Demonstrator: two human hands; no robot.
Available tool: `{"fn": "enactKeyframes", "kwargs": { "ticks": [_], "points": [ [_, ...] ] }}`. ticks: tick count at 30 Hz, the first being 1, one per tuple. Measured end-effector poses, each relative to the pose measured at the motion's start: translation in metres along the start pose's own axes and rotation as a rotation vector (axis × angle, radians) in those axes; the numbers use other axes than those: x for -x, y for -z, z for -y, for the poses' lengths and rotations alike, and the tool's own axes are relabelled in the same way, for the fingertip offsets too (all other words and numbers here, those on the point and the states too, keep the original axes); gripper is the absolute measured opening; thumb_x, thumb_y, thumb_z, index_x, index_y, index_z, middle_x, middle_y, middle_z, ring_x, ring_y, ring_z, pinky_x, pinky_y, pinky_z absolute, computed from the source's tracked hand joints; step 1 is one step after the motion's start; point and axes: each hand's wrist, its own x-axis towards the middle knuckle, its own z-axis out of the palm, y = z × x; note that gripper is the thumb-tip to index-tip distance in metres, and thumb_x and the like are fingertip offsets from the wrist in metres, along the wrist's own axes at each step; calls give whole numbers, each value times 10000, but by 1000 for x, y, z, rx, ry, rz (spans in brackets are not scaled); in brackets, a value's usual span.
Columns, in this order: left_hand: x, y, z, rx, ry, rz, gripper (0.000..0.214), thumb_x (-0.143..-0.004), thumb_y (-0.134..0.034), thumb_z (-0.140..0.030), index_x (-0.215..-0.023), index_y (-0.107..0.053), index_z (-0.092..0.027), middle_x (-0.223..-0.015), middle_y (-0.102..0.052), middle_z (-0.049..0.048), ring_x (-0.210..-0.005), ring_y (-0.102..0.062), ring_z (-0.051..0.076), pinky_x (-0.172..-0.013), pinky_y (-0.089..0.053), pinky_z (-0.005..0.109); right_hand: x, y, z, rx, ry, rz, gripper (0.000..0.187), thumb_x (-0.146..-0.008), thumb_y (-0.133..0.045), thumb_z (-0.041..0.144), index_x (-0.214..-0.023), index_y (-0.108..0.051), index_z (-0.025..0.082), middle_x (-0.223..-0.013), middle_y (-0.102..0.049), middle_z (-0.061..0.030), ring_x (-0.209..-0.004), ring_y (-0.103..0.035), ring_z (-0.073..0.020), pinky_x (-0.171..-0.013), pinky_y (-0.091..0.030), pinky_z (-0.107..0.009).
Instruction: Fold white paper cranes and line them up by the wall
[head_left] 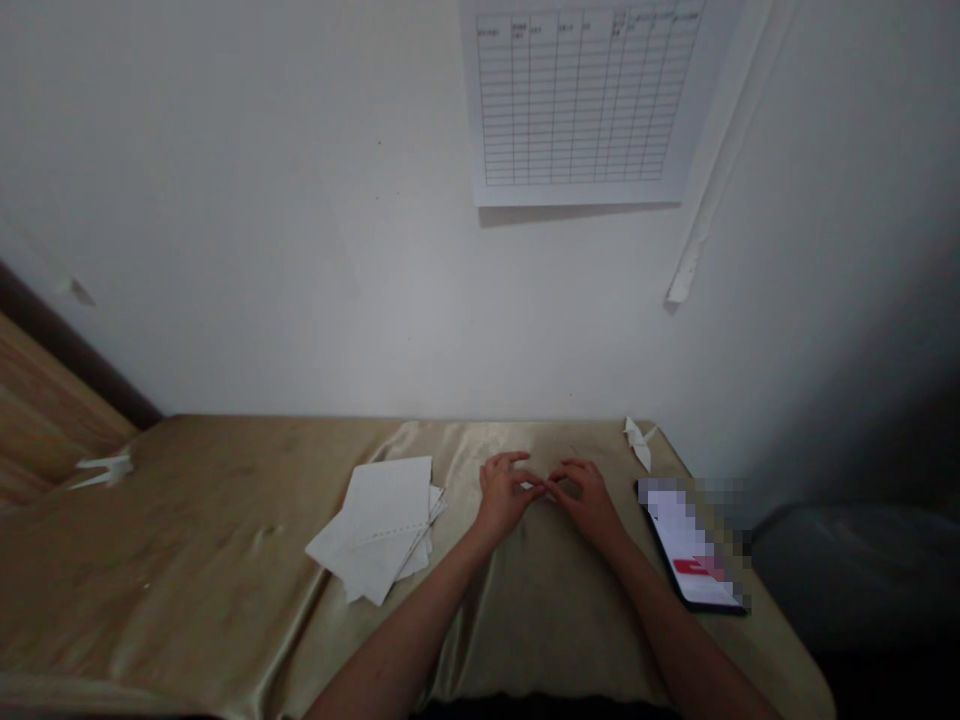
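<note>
My left hand (502, 500) and my right hand (589, 503) meet above the cloth, thumbs and forefingers pinched together at the tips. Between them shows a sliver of a small white piece of paper (528, 487), mostly hidden by the fingers. Its full shape cannot be made out. To the left of my left hand lies a loose, fanned stack of white paper sheets (386, 510), some with faint lines. A small folded white paper piece (638, 444) rests beyond my right hand, close to the table's back right corner.
A shiny gold-brown cloth (225, 540) covers the table, with creases in it. On the right edge lies a phone (686, 550) with its screen lit. White scraps (107, 468) lie at the far left. A printed table sheet (581, 110) hangs on the wall behind.
</note>
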Motion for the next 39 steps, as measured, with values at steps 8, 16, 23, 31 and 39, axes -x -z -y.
{"fn": "enactKeyframes", "kwargs": {
  "ticks": [8, 16, 23, 31, 39],
  "points": [
    [0, -2, 3, 8, -7, -6, 89, -757, -802, -317, -843, -803, -339, -1277, -652, 11, -1241, -496, 294, -1087, -350, 507, -1, 2, 3, 17, 40, -20, 150, -844, -671, 391, -858, -745, 261, -1014, -714, -78, -1113, -584, -284, -1054, -370, -514],
    [0, 2, -3, 13, 12, 3, 61, -744, -803, -298, -803, -800, -315, -1260, -671, 8, -1229, -517, 288, -1091, -354, 504, -2, 7, 7, -20, 9, -22, 153, -840, -668, 411, -838, -761, 289, -1020, -739, -49, -1087, -636, -268, -1158, -144, -622],
    [0, 1, -4, 25, 5, -10, 28, -759, -795, -299, -787, -795, -302, -1244, -680, 10, -1224, -520, 285, -1073, -365, 496, -3, 8, 4, -49, -18, 6, 116, -801, -697, 379, -850, -761, 296, -1019, -740, -44, -1089, -634, -267, -1153, -169, -601],
    [2, 2, -4, 32, -70, 25, 28, -749, -803, -300, -767, -786, -313, -1239, -673, 1, -1220, -509, 265, -1091, -342, 488, -2, 5, 6, -73, -93, 3, 103, -741, -706, 361, -751, -711, 258, -904, -729, -20, -985, -648, -253, -1080, -321, -516],
    [2, 4, -6, 43, -56, 28, 13, -757, -792, -309, -761, -783, -301, -1232, -676, 8, -1222, -505, 267, -1091, -342, 480, -4, 14, 7, -161, -109, 65, 180, -731, -719, 424, -754, -733, 246, -933, -747, -57, -1020, -641, -275, -1005, -406, -468]
  ]
}}
